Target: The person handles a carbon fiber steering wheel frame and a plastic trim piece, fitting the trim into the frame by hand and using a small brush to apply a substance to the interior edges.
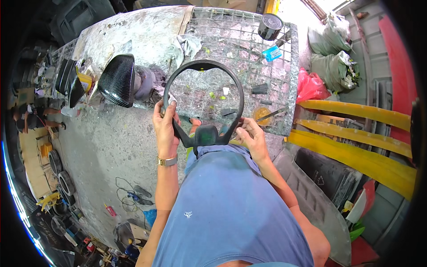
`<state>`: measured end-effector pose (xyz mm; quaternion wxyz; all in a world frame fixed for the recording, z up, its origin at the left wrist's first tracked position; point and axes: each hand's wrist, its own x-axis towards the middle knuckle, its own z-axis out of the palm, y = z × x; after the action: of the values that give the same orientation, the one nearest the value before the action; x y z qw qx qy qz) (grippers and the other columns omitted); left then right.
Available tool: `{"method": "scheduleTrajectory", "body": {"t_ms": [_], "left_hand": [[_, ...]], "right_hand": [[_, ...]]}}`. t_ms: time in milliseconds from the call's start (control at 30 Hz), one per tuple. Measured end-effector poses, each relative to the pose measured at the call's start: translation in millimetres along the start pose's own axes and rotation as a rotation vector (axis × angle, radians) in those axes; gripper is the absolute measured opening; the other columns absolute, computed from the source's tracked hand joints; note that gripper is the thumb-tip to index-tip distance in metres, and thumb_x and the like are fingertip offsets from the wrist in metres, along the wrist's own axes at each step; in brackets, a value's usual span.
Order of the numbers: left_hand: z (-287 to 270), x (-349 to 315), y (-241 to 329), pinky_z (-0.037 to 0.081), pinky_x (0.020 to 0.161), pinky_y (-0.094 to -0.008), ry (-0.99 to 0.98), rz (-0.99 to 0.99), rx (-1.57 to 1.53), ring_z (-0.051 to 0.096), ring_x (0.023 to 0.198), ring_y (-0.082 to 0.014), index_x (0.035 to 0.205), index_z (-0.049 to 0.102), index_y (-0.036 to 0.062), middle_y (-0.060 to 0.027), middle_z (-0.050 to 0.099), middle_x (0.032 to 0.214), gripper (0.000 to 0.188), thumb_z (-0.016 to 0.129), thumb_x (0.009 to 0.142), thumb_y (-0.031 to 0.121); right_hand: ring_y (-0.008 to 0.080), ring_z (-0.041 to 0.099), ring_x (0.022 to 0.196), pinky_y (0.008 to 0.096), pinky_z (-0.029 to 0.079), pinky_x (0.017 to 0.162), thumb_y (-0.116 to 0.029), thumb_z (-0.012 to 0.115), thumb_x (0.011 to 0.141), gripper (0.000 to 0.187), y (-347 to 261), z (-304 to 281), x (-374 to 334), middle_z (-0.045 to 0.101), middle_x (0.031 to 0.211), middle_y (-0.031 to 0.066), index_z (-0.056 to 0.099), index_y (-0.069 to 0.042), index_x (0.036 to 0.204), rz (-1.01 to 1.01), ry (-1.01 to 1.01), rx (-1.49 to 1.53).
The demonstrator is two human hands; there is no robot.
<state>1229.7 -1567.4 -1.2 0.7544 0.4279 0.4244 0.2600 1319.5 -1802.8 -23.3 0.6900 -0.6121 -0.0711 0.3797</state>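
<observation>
A bare black steering wheel (243,95) is held upright in front of my waist, its thick lower hub piece (207,134) toward my shirt. My left hand (165,122) is closed round its lower left side, thumb on the near face; a metal-banded watch is on that wrist. At the lower right, my right hand (251,135) pinches the rim with bent fingers; whether something small is also between them I cannot make out. Beyond the wheel stands a worktable topped with wire mesh (213,33). Just right of my right hand are an amber round dish (262,116) and a thin dark strip (276,113).
A glossy black carbon-patterned shell (118,80) sits left on the table. A dark can (270,26), a blue packet (272,53) and a grey cup-shaped piece (259,89) lie right. Yellow bars (351,151) and sacks (333,66) stand rightward; cables (126,196) lie on the floor.
</observation>
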Motion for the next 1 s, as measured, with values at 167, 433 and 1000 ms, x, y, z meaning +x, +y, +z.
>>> {"method": "scheduleTrajectory", "body": {"t_ms": [167, 433, 1000], "left_hand": [[3.4, 0.2, -5.7, 0.029, 0.041, -0.0188, 0.002, -0.033, 0.004, 0.039, 0.05, -0.0019, 0.097, 0.053, 0.0119, 0.0066, 0.044, 0.067, 0.019, 0.069, 0.09, 0.019], [3.8, -1.5, -13.4, 0.029, 0.041, -0.0192, 0.001, -0.032, 0.026, 0.04, 0.051, -0.0022, 0.093, 0.052, 0.0121, 0.006, 0.043, 0.067, 0.02, 0.069, 0.09, 0.021], [21.4, -34.9, -6.6, 0.042, 0.048, -0.0215, 0.014, 0.362, 0.046, 0.048, 0.063, -0.006, 0.117, 0.049, 0.0083, 0.0013, 0.05, 0.081, 0.027, 0.062, 0.096, 0.019]], "right_hand": [[0.006, 0.055, 0.072, 0.0213, 0.046, 0.062, -0.01, 0.075, 0.084, 0.038, 12.0, 11.4, 3.3, 0.059, 0.087, 0.003, 0.049, 0.0, 0.11, -0.071, 0.097, -0.119], [0.005, 0.052, 0.067, 0.021, 0.043, 0.056, -0.026, 0.065, 0.094, 0.028, 8.6, -2.2, 6.9, 0.056, 0.083, 0.0023, 0.048, -0.004, 0.096, 0.016, 0.113, -0.101], [0.0233, 0.051, 0.118, 0.04, 0.04, 0.099, -0.056, 0.04, 0.099, 0.059, 5.4, 6.9, 12.6, 0.051, 0.131, 0.0134, 0.041, -0.008, 0.132, -0.01, -0.049, 0.48]]}}
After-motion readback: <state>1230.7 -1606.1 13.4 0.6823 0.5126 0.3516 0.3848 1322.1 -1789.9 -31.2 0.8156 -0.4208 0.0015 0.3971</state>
